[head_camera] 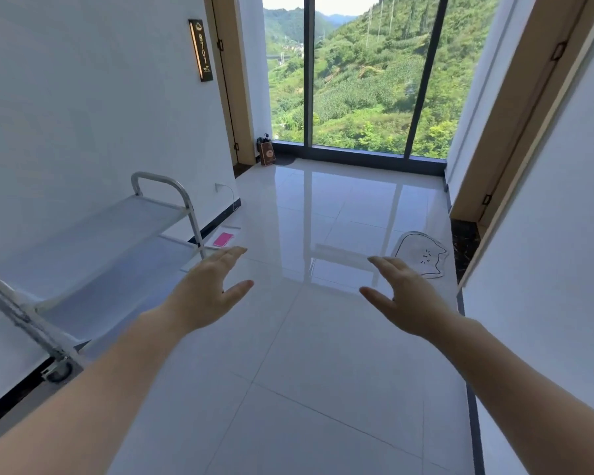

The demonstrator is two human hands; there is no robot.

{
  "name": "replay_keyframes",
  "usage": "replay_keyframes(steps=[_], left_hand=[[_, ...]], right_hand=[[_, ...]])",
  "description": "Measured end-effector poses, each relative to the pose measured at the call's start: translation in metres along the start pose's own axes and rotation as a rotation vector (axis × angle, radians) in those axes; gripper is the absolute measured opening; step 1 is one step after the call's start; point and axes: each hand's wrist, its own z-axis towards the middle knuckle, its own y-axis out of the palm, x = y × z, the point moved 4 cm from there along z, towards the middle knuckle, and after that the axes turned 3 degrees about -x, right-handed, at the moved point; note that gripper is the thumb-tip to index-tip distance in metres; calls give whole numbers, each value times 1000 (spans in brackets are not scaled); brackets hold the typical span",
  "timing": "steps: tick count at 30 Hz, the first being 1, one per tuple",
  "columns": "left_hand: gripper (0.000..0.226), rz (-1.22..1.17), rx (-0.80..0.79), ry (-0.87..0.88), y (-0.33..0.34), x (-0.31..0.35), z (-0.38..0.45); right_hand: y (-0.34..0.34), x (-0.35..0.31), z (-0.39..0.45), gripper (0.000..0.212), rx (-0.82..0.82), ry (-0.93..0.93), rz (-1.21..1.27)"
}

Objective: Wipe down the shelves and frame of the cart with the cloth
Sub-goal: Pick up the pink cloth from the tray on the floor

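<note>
A steel cart (93,241) with two flat shelves and tube handles stands against the left wall, one caster visible at its near corner. A pink cloth (223,239) lies flat on the floor just past the cart's far end. My left hand (208,289) is stretched out in front of me, fingers apart, holding nothing, level with the cart's lower shelf edge. My right hand (405,296) is held out the same way, empty, over the tiled floor. Neither hand touches the cart or the cloth.
Glossy white floor tiles stretch to a tall window (357,77) at the corridor's end. A small brown bag (266,153) sits in the far left corner. A white cat-shaped mat (422,257) lies by the right doorway. Door frames line both walls.
</note>
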Motion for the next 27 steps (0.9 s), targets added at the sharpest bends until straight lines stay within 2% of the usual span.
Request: replay_keyframes(steps=[11,20,27], left_hand=[[60,-18,10,-143,54,-24,140],[58,-96,63,-179,70,-115,282],[58,-91,7,-162,70,-183,401]], right_hand=[[5,50,195,65,-80,-205,38],[43,70,360,61,-96,-288,12],[61,78,487,61,-111,-271,-10]])
